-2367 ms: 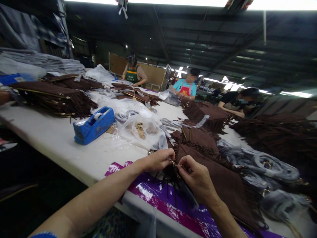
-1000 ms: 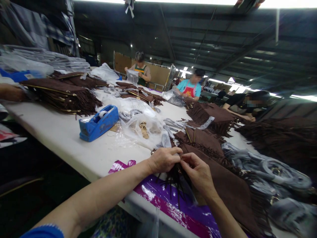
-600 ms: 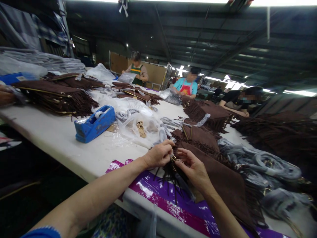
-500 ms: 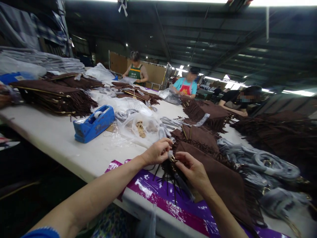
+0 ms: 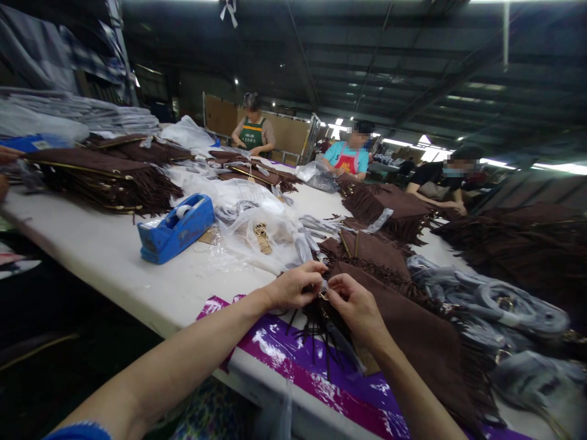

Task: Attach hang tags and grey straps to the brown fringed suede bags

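My left hand [image 5: 299, 287] is closed in a pinch at the corner of a brown fringed bag [image 5: 413, 330], on a bit of clear plastic wrap [image 5: 324, 285]. Close beside it, my right hand [image 5: 358, 307] pinches a small gold-coloured metal clasp [image 5: 323, 296] with thumb and forefinger. The fingertips of both hands nearly meet there, partly hiding the clasp. Dark fringe hangs below them over a shiny purple plastic sheet [image 5: 293, 348]. The bag lies flat to the right, under my right wrist.
A blue tape dispenser [image 5: 177, 227] stands left on the white table [image 5: 114, 244]. Plastic bags with a brown tag [image 5: 263, 244] lie behind my hands. Wrapped grey straps [image 5: 513, 305] lie right. Stacks of brown bags [image 5: 389, 208] stand farther back. Several co-workers are around the table.
Both hands stay at the bag's corner. My right fingers have drawn closer together on the clasp, nearer my left hand. The view has shifted slightly.
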A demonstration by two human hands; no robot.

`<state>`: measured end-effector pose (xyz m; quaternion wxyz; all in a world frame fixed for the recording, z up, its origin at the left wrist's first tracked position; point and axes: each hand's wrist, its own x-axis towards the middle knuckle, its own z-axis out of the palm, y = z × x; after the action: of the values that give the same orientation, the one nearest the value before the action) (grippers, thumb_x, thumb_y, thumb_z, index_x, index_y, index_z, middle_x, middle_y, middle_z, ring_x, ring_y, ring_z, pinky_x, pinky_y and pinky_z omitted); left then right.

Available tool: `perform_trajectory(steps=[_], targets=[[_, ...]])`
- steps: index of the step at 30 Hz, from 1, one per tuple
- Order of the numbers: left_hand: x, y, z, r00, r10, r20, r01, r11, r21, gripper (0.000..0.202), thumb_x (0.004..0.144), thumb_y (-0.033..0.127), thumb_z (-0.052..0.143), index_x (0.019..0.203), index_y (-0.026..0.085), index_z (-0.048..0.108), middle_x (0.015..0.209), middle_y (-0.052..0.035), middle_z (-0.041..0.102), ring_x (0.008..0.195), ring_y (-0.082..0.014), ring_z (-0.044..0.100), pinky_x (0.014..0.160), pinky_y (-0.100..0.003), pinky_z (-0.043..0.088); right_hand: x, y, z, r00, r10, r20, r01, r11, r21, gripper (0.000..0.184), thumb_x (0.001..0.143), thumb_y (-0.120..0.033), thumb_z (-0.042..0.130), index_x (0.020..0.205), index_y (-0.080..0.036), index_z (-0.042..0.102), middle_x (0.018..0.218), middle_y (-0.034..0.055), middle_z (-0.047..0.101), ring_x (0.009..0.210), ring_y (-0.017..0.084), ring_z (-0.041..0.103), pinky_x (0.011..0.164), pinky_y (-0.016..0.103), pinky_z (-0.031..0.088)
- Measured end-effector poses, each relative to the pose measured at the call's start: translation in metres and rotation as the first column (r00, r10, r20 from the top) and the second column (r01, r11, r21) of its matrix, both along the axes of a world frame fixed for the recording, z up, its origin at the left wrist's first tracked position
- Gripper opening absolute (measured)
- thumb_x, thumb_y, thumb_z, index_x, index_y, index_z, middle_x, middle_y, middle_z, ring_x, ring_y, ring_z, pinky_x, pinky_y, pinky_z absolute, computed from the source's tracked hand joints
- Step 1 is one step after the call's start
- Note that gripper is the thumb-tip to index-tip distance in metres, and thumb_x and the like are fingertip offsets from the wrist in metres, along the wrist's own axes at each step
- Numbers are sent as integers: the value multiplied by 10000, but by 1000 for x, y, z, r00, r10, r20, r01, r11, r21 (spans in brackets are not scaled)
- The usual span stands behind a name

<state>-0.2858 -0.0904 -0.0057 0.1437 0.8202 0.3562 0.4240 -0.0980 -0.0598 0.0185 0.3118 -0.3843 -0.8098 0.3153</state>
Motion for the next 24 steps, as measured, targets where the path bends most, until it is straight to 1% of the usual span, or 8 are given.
perform_trajectory(steps=[3, 6, 10, 12, 15, 18, 21, 24], targets=[[3, 2, -5, 998, 68, -8, -68, 997, 36, 159, 760, -6, 523, 767, 150, 552, 1235, -124, 532, 1165, -202, 522, 980, -311, 449, -3, 6, -1, 989, -41, -145, 12, 981, -193, 251, 726, -436, 646, 807, -210, 571, 593, -32, 600, 509, 141, 538, 487, 246, 391], [5, 2, -6, 994, 113, -7, -112, 990, 88, 129, 829, 45, 504, 834, 145, 586, 1247, -130, 536, 1173, -198, 526, 983, -304, 449, -3, 8, 1, 961, -111, -252, 13, 933, -360, 347, 623, -475, 723, 756, -209, 544, 514, -62, 564, 425, 117, 485, 428, 226, 347], [7, -2, 0, 990, 131, -51, -124, 984, 128, 123, 857, 113, 522, 942, 156, 600, 1270, -126, 518, 1160, -194, 533, 967, -292, 458, -1, 7, 8, 946, -145, -289, -6, 886, -464, 360, 584, -446, 762, 724, -213, 527, 491, -67, 572, 405, 114, 490, 416, 218, 351], [9, -3, 3, 985, 152, -85, -137, 978, 156, 147, 866, 125, 503, 972, 161, 598, 1227, -121, 536, 1127, -192, 540, 944, -290, 467, 0, 7, 12, 945, -143, -295, -24, 868, -496, 358, 586, -437, 764, 729, -215, 523, 494, -66, 578, 408, 114, 494, 421, 219, 362], [13, 0, 5, 966, 209, -153, -180, 967, 183, 161, 837, 95, 475, 929, 157, 592, 1068, -101, 584, 1001, -190, 563, 868, -285, 485, 2, 9, 17, 950, -124, -285, -40, 860, -509, 358, 594, -440, 764, 733, -212, 525, 504, -68, 575, 417, 107, 489, 429, 215, 363], [17, 7, 4, 956, 208, -206, -174, 970, 171, 170, 759, 44, 478, 844, 160, 569, 959, -83, 598, 904, -185, 561, 800, -272, 482, 6, 11, 20, 966, -76, -246, -44, 892, -449, 362, 626, -483, 750, 740, -207, 545, 509, -72, 545, 436, 106, 481, 433, 217, 357], [19, 14, 6, 973, 177, -146, -159, 979, 128, 174, 718, 18, 478, 790, 160, 547, 874, -65, 589, 830, -168, 551, 742, -251, 465, 13, 12, 18, 971, -4, -238, -90, 919, -384, 403, 650, -526, 744, 828, -206, 574, 640, -32, 614, 554, 138, 566, 509, 246, 445], [21, 20, 8, 986, 168, -15, -167, 984, 62, 189, 685, -6, 470, 756, 155, 538, 777, -32, 568, 735, -141, 529, 683, -230, 435, 24, 11, 11, 964, 12, -264, -104, 936, -337, 507, 633, -486, 779, 1007, -225, 558, 822, 13, 678, 692, 172, 634, 621, 287, 517]])
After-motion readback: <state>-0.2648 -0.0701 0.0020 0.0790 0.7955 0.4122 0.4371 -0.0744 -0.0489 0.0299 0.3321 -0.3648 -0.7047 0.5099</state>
